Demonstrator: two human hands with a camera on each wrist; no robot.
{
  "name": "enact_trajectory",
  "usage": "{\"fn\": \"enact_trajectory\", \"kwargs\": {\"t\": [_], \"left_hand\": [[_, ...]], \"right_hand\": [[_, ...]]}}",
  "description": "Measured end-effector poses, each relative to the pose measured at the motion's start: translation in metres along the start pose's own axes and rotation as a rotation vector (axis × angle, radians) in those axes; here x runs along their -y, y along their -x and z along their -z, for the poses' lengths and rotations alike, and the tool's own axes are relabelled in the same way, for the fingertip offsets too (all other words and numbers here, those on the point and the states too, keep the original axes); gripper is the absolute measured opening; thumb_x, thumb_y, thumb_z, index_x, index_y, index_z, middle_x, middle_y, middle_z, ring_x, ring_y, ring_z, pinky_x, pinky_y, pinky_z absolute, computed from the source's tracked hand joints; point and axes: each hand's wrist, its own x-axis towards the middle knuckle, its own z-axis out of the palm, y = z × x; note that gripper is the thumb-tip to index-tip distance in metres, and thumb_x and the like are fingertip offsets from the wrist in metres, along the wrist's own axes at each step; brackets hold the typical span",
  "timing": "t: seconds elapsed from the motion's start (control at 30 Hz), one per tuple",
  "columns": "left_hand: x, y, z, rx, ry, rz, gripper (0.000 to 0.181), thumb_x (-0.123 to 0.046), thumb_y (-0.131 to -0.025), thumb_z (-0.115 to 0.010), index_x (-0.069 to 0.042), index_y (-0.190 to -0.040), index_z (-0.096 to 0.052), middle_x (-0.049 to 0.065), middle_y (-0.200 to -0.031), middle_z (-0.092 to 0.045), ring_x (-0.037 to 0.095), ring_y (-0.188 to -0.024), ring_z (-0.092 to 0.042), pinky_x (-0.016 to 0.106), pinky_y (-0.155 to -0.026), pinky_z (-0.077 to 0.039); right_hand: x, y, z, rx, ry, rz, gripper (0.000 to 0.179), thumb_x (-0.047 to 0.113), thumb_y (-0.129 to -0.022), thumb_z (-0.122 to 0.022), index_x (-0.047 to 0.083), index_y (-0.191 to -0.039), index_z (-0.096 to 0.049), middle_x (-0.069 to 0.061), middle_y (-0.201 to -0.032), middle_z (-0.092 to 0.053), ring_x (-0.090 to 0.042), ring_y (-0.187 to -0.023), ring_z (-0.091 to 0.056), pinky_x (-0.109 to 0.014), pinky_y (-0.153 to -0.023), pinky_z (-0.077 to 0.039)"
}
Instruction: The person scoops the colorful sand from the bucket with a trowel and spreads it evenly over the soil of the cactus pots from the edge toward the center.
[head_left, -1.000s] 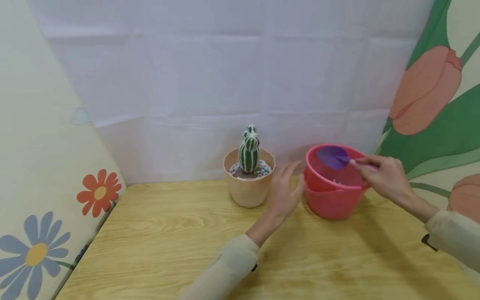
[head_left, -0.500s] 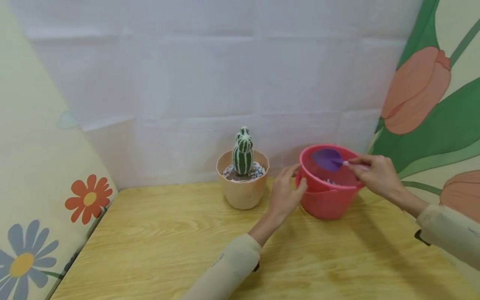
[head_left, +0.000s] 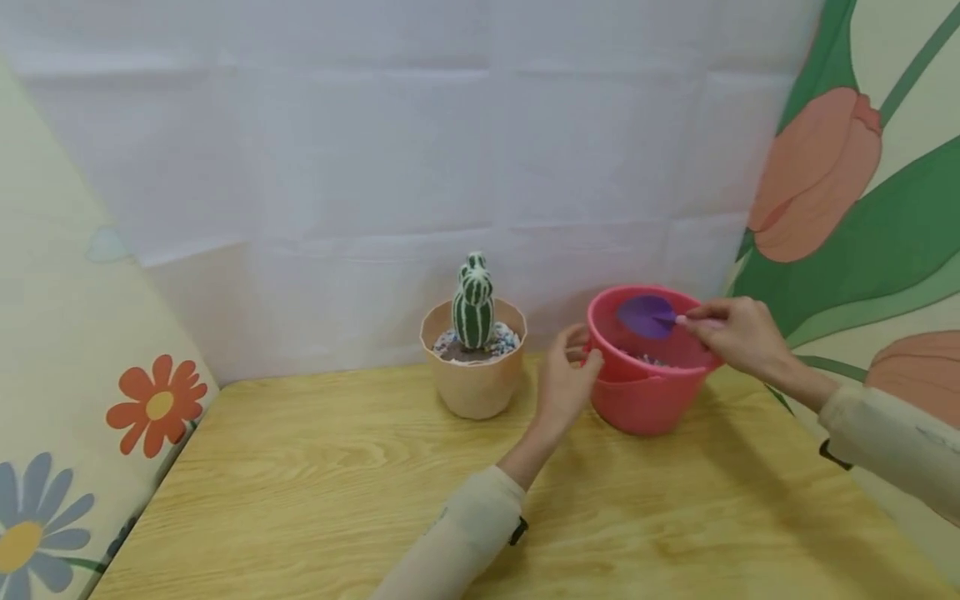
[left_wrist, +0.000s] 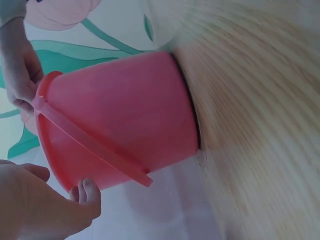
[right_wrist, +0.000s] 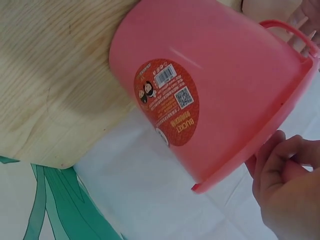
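We saw a creased white sheet (head_left: 360, 167) behind the wood-grained table (head_left: 300, 500). To our left we noted a painted red flower (head_left: 159, 406) and a blue-grey one (head_left: 58, 540); to our right, a pink tulip (head_left: 817, 171).

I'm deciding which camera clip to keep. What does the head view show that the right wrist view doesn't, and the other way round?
Only the head view shows the cactus, the scoop's purple blade and the speckled bits inside the pink bucket.

Only the right wrist view shows the oval label with its barcode on the bucket's outer wall.

Both show that bucket, the right hand, at least part of the left hand, and the wooden table.
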Motion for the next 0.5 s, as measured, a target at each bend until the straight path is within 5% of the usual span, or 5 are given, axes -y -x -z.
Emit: {"fn": "enact_trajectory", "kwargs": {"t": [0.23, 0.5], "left_hand": [[-0.004, -0.007, -0.004, -0.057, 0.134, 0.199, 0.046, -0.009, -0.089, -0.071, 0.000, -0.133, -0.063, 0.005, -0.108, -0.069, 0.018, -0.096, -0.064, 0.028, -0.082, -0.058], [-0.009, -0.010, -0.012, -0.064, 0.403, 0.340, 0.043, -0.004, -0.090, -0.072, 0.003, -0.131, -0.062, 0.008, -0.103, -0.065, 0.019, -0.086, -0.064, 0.035, -0.080, -0.062]], "right_hand": [[0.001, -0.006, 0.003, 0.065, -0.013, -0.014, 0.029, 0.023, -0.100, -0.069, -0.003, -0.113, -0.074, -0.009, -0.081, -0.073, -0.022, -0.062, -0.069, -0.033, -0.048, -0.057], [-0.001, -0.011, 0.006, 0.129, 0.027, -0.027, 0.026, 0.017, -0.098, -0.070, -0.006, -0.110, -0.074, -0.013, -0.085, -0.073, -0.023, -0.067, -0.067, -0.027, -0.049, -0.054]]}}
